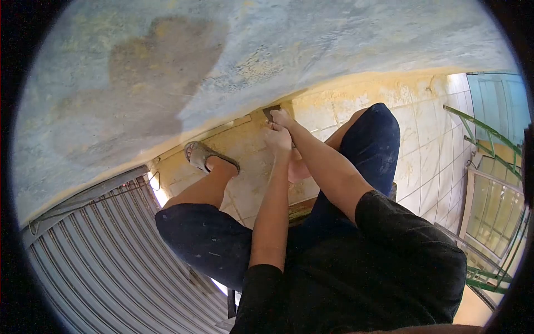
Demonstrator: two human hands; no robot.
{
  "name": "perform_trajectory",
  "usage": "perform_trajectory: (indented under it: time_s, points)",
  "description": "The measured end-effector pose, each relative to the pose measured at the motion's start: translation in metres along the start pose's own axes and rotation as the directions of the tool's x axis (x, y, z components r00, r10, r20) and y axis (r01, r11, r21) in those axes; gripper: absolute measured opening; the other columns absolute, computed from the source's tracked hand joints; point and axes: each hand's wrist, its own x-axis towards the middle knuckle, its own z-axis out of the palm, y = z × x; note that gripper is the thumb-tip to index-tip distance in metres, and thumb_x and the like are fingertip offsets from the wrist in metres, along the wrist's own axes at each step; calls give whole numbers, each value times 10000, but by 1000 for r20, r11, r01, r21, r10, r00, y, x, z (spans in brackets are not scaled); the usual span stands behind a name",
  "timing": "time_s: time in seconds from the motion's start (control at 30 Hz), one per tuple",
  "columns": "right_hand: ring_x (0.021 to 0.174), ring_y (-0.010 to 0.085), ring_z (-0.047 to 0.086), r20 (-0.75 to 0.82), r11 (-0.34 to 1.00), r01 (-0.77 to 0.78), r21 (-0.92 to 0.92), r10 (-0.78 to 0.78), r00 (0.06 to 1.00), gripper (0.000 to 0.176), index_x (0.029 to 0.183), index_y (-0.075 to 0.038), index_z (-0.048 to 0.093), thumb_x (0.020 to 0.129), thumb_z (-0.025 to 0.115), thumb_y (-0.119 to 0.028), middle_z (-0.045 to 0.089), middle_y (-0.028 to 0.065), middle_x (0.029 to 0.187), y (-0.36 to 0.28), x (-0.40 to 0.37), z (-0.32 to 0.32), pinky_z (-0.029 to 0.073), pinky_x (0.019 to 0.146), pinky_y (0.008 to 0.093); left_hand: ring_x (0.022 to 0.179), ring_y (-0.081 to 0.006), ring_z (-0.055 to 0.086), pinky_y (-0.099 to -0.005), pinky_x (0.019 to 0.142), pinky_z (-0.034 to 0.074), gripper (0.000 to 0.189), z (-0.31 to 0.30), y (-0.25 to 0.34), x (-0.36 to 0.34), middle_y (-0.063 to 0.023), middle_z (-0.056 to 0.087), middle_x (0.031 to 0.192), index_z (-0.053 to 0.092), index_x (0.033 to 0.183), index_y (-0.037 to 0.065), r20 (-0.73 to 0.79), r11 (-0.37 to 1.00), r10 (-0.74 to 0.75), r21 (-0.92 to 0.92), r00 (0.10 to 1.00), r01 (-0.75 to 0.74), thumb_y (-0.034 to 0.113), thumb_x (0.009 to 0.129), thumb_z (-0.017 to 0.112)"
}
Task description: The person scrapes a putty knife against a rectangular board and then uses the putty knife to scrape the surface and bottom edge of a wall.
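My right hand (282, 118) is closed around a scraper with a dark, flat blade (270, 112), low against the base of the wall (267, 50). Just below it, my left hand (277, 139) is also closed, its fingers wrapped at the scraper's handle, which the two hands mostly hide. The blade meets the yellowish strip where the painted wall joins the floor. Blue-grey paint on the wall is worn and patchy, with yellow showing through.
My sandalled foot (203, 157) stands on the pale tiles (317, 111) near the wall. A corrugated metal shutter (111, 250) lies to the left. On the right are green metal bars (484, 128), a light-framed barred panel (492, 206) and a blue door (495, 94).
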Motion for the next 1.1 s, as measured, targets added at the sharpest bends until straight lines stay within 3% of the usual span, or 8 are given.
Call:
perform_trajectory:
  time_s: [0.1, 0.23, 0.3, 0.43, 0.7, 0.8, 0.97, 1.1]
  points:
    - [465, 228, 589, -30, 826, -220, 518, 274, 961, 254, 785, 21, 623, 893, 538, -194, 645, 156, 645, 14, -12, 1, 461, 419, 356, 973, -496, 588, -533, 851, 462, 401, 4, 0, -22, -350, 607, 997, 543, 1026, -100, 19, 998, 29, 62, 999, -30, 273, 941, 421]
    - [415, 179, 540, -193, 874, 172, 454, -92, 977, 284, 728, 41, 604, 898, 555, -181, 615, 112, 596, 13, -46, -22, 414, 373, 328, 968, -498, 589, -540, 851, 461, 383, -10, 30, -74, -359, 609, 949, 524, 1018, -90, -76, 987, 111, -107, 991, -119, 263, 966, 384]
    - [515, 187, 598, -91, 788, -113, 605, 209, 974, 283, 744, 25, 645, 884, 557, -204, 633, 94, 617, -49, -99, -66, 464, 487, 339, 963, -500, 589, -542, 852, 461, 379, -14, 41, -93, -360, 610, 934, 518, 1020, -89, -101, 973, 176, -134, 979, -188, 259, 973, 375]
    - [458, 162, 560, -79, 790, -5, 613, 68, 995, 314, 725, 20, 640, 910, 538, -212, 620, 91, 582, -74, -117, -100, 444, 452, 328, 1001, -485, 568, -495, 857, 450, 396, -21, 71, -114, -354, 577, 1029, 525, 1036, -121, -84, 960, 148, -228, 985, -163, 254, 969, 417]
    - [421, 147, 521, -119, 803, -36, 595, 132, 984, 300, 723, 1, 615, 930, 514, -191, 603, 80, 572, -78, -103, -104, 406, 403, 317, 996, -503, 575, -540, 865, 454, 341, -7, 74, -93, -359, 594, 1020, 503, 1027, -85, -32, 974, 148, -168, 988, -152, 233, 968, 396]
    - [404, 130, 495, -73, 770, -66, 635, 145, 987, 302, 716, -26, 608, 949, 508, -190, 603, 70, 578, -81, -104, -106, 390, 382, 305, 1006, -493, 576, -522, 872, 459, 355, 6, 64, -83, -336, 591, 1067, 511, 1057, -94, -199, 914, 259, -265, 945, -306, 231, 963, 404]
    - [478, 164, 587, -121, 921, -122, 371, 178, 976, 271, 759, 9, 639, 918, 541, -188, 637, 91, 639, -34, -56, -85, 467, 447, 326, 1052, -469, 574, -500, 903, 455, 382, 21, 55, -55, -317, 594, 1098, 514, 1114, -97, -62, 977, 138, -155, 988, -146, 237, 955, 417]
    - [518, 169, 613, -112, 882, -84, 464, 152, 982, 275, 772, 30, 646, 886, 576, -211, 638, 98, 656, -11, -44, -67, 475, 457, 328, 1050, -466, 576, -506, 898, 455, 390, 19, 46, -41, -319, 597, 1091, 517, 1114, -94, 43, 992, 116, -52, 992, -114, 247, 956, 412]
